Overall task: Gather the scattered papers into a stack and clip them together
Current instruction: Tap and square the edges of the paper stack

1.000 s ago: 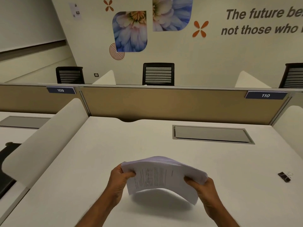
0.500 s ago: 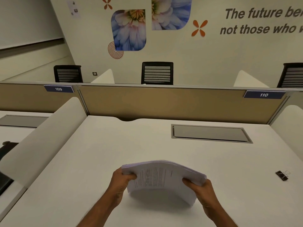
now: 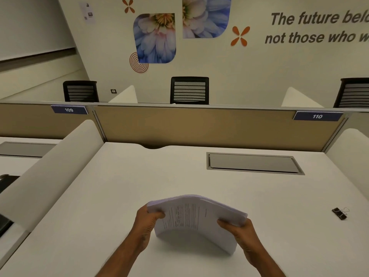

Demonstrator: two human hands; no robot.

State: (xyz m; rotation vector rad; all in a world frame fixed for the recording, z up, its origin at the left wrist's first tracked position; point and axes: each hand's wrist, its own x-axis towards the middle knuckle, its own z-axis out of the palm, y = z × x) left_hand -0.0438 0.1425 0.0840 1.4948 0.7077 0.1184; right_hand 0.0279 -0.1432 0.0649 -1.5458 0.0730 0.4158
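Closest to the camera, at 6 o'clock, a person's two bare forearms reach forward over a white desk [image 3: 99, 196]. The left hand [image 3: 147, 222] is closed on the left edge of a stack of papers [image 3: 195, 212], thumb on top and fingers beneath. The right hand [image 3: 242, 234] is closed on the stack's right edge in the same way. The stack is gathered and thick, held between the hands and bowed upward in the middle like an arch. Its top sheet carries printed text running sideways. Its near edge hangs low over the desk and casts a soft shadow; whether that edge touches the surface cannot be told.

At 3 o'clock from the stack, well apart from both hands, a black binder clip [image 3: 339, 213] lies on the desk with its wire handles pointing right.

Farther out, at 1 o'clock, a grey rectangular cable hatch [image 3: 253, 162] is set flush into the desktop. A rounded white side divider [image 3: 50, 168] borders the desk at 9 o'clock.

Beyond the desk, a tan partition [image 3: 199, 124] runs across at 12 o'clock, with blue number plates reading 109 [image 3: 69, 110] and 110 [image 3: 317, 116].

Behind it stand black mesh-backed chairs [image 3: 189, 90]. The far wall [image 3: 219, 60] shows flower pictures and part of a printed slogan.
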